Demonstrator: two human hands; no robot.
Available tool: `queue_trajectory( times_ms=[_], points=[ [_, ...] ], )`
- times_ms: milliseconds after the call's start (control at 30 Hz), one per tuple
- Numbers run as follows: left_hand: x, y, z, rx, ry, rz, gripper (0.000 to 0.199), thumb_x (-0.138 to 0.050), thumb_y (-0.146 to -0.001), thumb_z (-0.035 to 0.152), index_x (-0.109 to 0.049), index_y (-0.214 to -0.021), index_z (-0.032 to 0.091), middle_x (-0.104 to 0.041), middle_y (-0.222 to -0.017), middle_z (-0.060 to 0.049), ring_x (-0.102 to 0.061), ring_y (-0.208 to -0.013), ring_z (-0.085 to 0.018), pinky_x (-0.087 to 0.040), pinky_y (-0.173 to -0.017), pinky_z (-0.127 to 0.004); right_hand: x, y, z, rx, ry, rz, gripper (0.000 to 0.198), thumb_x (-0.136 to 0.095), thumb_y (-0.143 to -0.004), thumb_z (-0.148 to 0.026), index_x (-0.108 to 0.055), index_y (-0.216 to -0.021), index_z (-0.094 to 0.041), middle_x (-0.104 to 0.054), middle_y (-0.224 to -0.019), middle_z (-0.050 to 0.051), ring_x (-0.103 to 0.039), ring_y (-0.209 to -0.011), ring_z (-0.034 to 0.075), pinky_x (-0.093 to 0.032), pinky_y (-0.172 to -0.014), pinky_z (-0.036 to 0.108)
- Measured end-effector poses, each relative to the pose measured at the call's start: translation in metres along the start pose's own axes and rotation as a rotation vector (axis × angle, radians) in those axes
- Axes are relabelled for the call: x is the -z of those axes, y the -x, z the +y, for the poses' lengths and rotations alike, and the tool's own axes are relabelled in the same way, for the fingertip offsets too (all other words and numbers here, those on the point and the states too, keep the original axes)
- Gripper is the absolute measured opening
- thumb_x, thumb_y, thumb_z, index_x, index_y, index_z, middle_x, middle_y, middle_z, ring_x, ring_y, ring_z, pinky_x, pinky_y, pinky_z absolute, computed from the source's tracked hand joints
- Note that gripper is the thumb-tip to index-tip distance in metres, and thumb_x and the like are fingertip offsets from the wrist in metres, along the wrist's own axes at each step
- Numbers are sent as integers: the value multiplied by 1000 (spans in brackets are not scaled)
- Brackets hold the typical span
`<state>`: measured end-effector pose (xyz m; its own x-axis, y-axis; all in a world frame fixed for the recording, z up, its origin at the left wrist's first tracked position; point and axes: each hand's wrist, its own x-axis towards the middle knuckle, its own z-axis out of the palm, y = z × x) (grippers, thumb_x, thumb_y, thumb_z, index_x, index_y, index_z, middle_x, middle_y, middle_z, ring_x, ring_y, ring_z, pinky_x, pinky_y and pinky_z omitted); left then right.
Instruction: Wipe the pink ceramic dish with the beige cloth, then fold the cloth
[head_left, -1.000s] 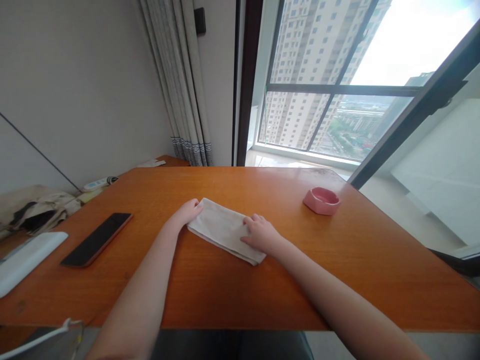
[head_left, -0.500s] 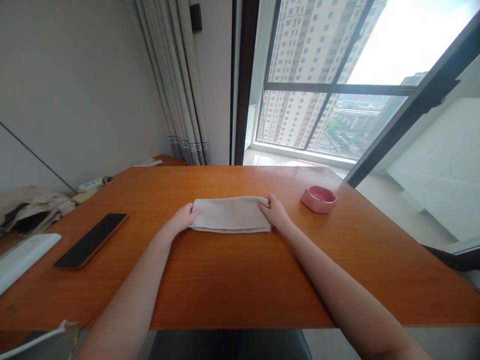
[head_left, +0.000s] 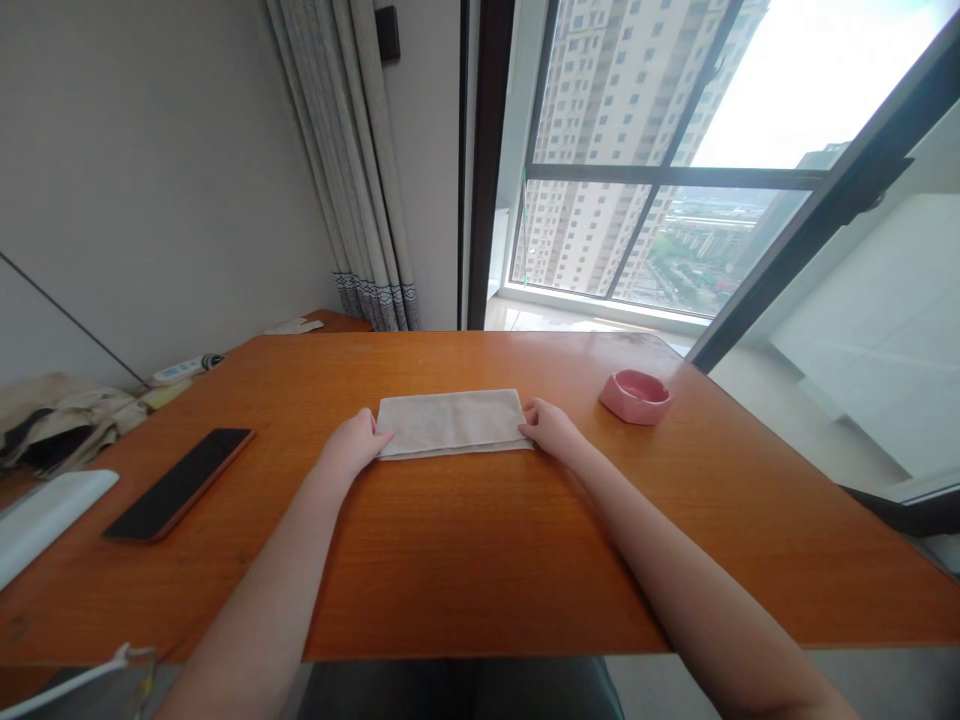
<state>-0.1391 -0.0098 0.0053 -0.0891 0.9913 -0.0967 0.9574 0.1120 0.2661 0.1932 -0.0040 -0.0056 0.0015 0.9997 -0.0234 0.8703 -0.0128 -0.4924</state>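
Note:
A pale folded cloth [head_left: 451,424] lies as a wide, low rectangle on the wooden table [head_left: 480,560], its layered edge toward me. My left hand [head_left: 356,440] pinches its left end, thumb on top and fingers at the side. At the opposite end, my right hand [head_left: 550,428] has thumb and fingers closed on the right edge near the front corner. The undersides of both grips are hidden.
A pink faceted bowl [head_left: 635,397] stands right of the cloth. To the left lies a black phone [head_left: 180,484], with a white object [head_left: 52,520] beyond it at the table edge. A power strip [head_left: 178,372] and bunched fabric [head_left: 67,420] are at far left.
The cloth has turned slightly, its right end now farther back, and shifted a little left. My right hand has moved from the back right corner down toward the front of the right edge.

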Motion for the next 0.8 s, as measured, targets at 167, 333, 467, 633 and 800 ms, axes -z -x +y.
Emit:
queue_trajectory(
  times_ms=[167, 333, 467, 633, 800],
  points=[
    [-2, -1, -2, -28, -24, -60, 29, -49, -75, 46, -49, -63, 20, -64, -70, -7, -57, -64, -21, -32, -54, -28, -4, -2, 4, 11, 61, 30, 12, -62, -74, -25, -56, -82, -17, -62, -79, 2, -54, -72, 14, -35, -61, 23],
    [-2, 0, 2, -74, -11, -6, 22, -47, -77, 40, -46, -65, 21, -62, -69, -5, -56, -64, -19, -30, -53, -27, -6, 0, -2, 72, 31, 54, 15, -58, -72, -14, -54, -87, -17, -60, -82, 2, -53, -76, 13, -36, -65, 22],
    [-3, -1, 0, -91, 9, 14, 15, -52, -75, 35, -46, -76, 21, -63, -78, -5, -57, -70, -19, -35, -58, -26, -5, 5, -9, 146, 44, 82, 17, -50, -74, -9, -55, -87, -18, -59, -78, 1, -52, -73, 14, -36, -66, 23],
    [-6, -2, -3, -62, 18, 9, 19, -54, -76, 35, -46, -83, 20, -63, -84, -6, -58, -73, -19, -36, -61, -26, -5, 5, -8, 151, 97, 93, 18, -48, -75, -9, -58, -87, -17, -60, -90, 5, -53, -82, 16, -36, -73, 24],
    [-3, -1, 1, -83, 56, 30, 16, -52, -76, 30, -48, -88, 21, -62, -79, -4, -57, -70, -18, -35, -58, -26, -7, 3, -6, 107, 88, 50, 20, -46, -78, -10, -57, -93, -17, -60, -89, 6, -54, -80, 15, -37, -71, 23]
  ],
)
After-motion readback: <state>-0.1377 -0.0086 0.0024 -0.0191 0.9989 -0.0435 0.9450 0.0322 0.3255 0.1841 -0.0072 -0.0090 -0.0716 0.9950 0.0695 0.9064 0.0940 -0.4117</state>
